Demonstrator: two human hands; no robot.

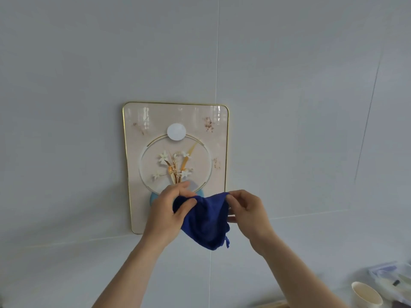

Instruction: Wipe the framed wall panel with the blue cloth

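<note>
Presently, the framed wall panel [175, 156] hangs flat on a pale grey wall [289, 107] of large smooth sheets with thin seams. It is an upright rectangle with rounded corners, edged by a slim gold-coloured metal frame. Its face is glossy and cream-pink, catching window-like reflections along the upper edge. Printed on it are a large thin ring, white and orange flowers on slender stems, and faint speckled sprigs near the upper corners. A plain white disc [176, 132] sits at the top of the ring. No writing, brand or label can be read anywhere.

The blue cloth [206, 221] is held in front of the panel's lower right corner, covering that corner from view; whether it touches the surface cannot be told. It is deep royal blue, soft and nappy like microfibre, bunched and sagging to a point, with a small tag or loose corner at its lower right.

Left hand [165, 214]: fingers curled, thumb and forefinger pinching the cloth's upper left edge. Right hand [246, 212]: fingers bent, fingertips pinching the upper right edge. Both forearms are bare.

At the lower right corner of the scene stands a cream cup [365, 294], round-rimmed, beside a blurred clear plastic bag [391, 276]; its contents cannot be made out.
</note>
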